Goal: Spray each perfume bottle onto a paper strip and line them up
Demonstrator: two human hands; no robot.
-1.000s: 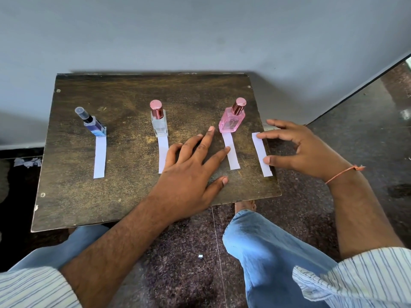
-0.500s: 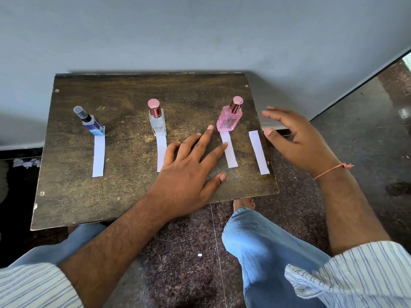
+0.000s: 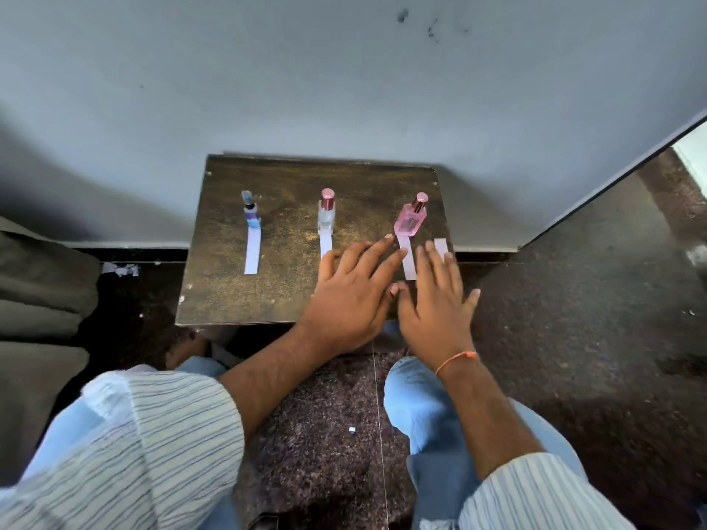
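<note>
Three perfume bottles stand in a row on the small dark wooden table (image 3: pixel 237 300): a blue one (image 3: pixel 251 213) at left, a clear one (image 3: pixel 326 215) with a rose cap in the middle, a pink one (image 3: pixel 411 219) at right. A white paper strip lies in front of each: the left strip (image 3: pixel 252 254), the middle strip (image 3: pixel 325 243), the right strip (image 3: pixel 407 258). A spare strip (image 3: pixel 440 247) lies near the right edge. My left hand (image 3: pixel 354 296) lies flat, fingers spread, between the middle and right strips. My right hand (image 3: pixel 434 300) lies flat over the spare strip's lower part.
A grey wall (image 3: pixel 344 89) rises right behind the table. Dark speckled floor (image 3: pixel 574 300) surrounds it, with my blue-jeaned knees (image 3: pixel 417 399) below the table's front edge. Grey cushions (image 3: pixel 38 300) sit at the far left, with torn paper scraps (image 3: pixel 120 268) beside them.
My right hand came in from the right and down flat onto the table over the spare strip. The camera pulled back and up. The left hand stayed put.
</note>
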